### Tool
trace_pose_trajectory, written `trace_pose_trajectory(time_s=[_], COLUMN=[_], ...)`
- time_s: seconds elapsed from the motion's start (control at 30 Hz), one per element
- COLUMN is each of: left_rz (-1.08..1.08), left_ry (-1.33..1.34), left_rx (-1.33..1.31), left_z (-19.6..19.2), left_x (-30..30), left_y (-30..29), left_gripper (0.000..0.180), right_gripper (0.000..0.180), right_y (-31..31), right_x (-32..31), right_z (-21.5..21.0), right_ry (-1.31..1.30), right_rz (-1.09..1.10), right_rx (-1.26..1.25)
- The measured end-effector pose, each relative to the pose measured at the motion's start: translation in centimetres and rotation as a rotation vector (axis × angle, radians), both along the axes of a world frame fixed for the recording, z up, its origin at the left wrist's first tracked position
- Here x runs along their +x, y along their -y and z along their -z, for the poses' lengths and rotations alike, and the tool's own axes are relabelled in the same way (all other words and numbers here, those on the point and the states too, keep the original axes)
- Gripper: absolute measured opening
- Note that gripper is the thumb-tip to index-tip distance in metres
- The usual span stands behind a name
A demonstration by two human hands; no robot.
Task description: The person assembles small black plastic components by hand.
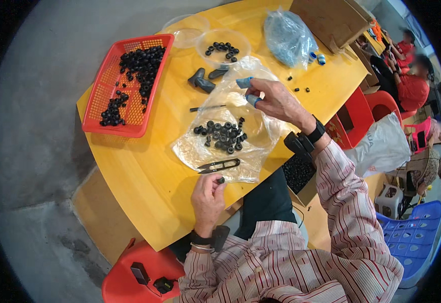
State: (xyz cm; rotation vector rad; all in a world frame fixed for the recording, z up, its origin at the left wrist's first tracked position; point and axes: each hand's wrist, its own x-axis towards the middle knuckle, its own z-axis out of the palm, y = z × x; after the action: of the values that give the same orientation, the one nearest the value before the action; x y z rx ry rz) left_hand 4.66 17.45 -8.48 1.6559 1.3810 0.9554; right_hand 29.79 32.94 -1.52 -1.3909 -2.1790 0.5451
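My left hand (pixel 208 203) is at the table's near edge, with thumb and forefinger closed on a small black round part (pixel 221 180). Just beyond it lie black thread snips (pixel 219 165) on a sheet of clear plastic (pixel 187 150). A loose pile of small black ring-like parts (pixel 223 136) sits on the same plastic. My right hand (pixel 277 101) hovers over the plastic's far right side, its thumb and forefinger apart and wearing blue finger covers. Nothing shows between them. A thin dark pointed tool (pixel 208 108) rests left of that hand.
At left, a red basket (pixel 142 126) holds many black parts. Beyond the plastic stand a clear tub (pixel 200 50) with black rings, dark curved pieces (pixel 200 80), a bag of blue items (pixel 288 38) and a cardboard box (pixel 326 20). Red chairs flank the yellow table (pixel 145 202); people sit at right.
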Motion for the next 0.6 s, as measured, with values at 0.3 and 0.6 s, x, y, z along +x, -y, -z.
trace_pose_trajectory(time_s=[0.3, 0.6], left_rz=[-0.007, -0.004], left_ry=[0.0, -0.018], left_rx=[0.006, -0.067], left_z=[0.0, -0.4], left_x=[0.1, -0.1], left_y=[-0.2, -0.5], left_gripper=[0.018, 0.014], right_gripper=[0.031, 0.029], right_y=[-10.8, -22.4], right_x=[-1.2, -2.0], right_z=[-4.0, -1.7], right_ry=[-0.109, -0.175], right_rz=[0.029, -0.034], right_rx=[-0.021, -0.13])
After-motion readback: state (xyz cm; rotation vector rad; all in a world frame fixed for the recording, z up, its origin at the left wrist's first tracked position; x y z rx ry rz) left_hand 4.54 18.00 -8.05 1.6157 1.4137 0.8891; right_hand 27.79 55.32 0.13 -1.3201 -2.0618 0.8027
